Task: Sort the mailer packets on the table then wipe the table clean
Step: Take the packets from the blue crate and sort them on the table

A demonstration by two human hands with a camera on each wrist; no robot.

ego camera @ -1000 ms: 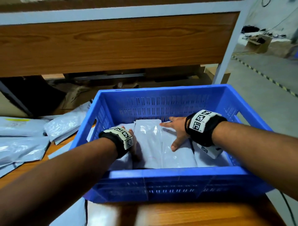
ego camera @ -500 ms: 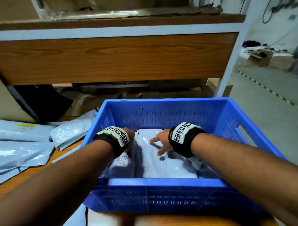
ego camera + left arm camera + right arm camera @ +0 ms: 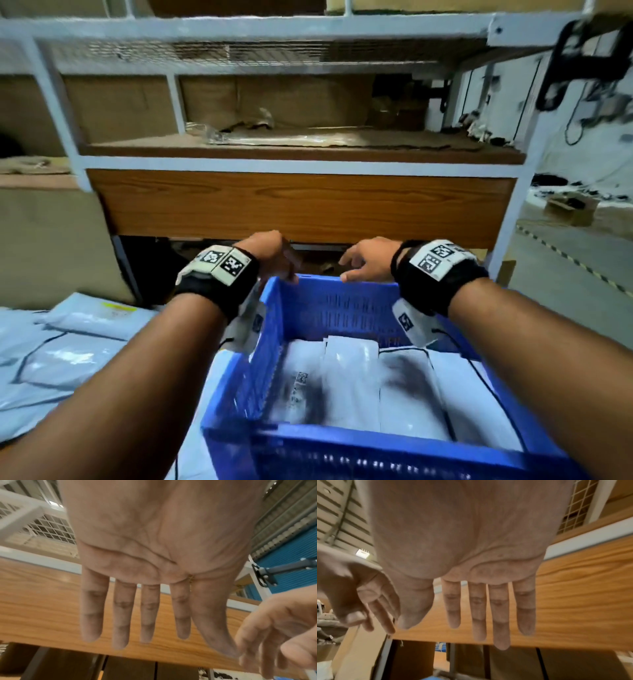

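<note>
Head view: loose grey mailer packets (image 3: 65, 356) are seen piled on the worktop's left side, overlapping one another, with a yellow-marked label showing on one at the back of the pile. Just right of them a strip of pale worktop (image 3: 219, 370) is visible beside the blue crate (image 3: 274, 329), whose slotted left wall stands next to the pile. Above the crate's far left corner the left hand (image 3: 274, 255) is held in the air, fingers drooping loosely, nothing gripped; a black wrist strap with printed markers is worn behind it. In the left wrist view the left hand (image 3: 154, 547) is shown palm-on with all four fingers (image 3: 92, 608) straight and slightly apart, the thumb stretched toward the other hand, and only the wooden shelf panel (image 3: 42, 608) behind them. Inside the crate, white mailer packets (image 3: 352, 383) are laid flat side by side across the floor, a printed code visible on the leftmost one. Over the crate's far rim the right hand (image 3: 368, 262) is held free, fingers relaxed and parted, touching nothing as far as can be told. In the right wrist view the right hand (image 3: 462, 540) is likewise seen spread and empty, fingers (image 3: 500, 615) straight. A metal rack (image 3: 308, 161) with cardboard on its shelf is seen behind the worktop's far edge.
</note>
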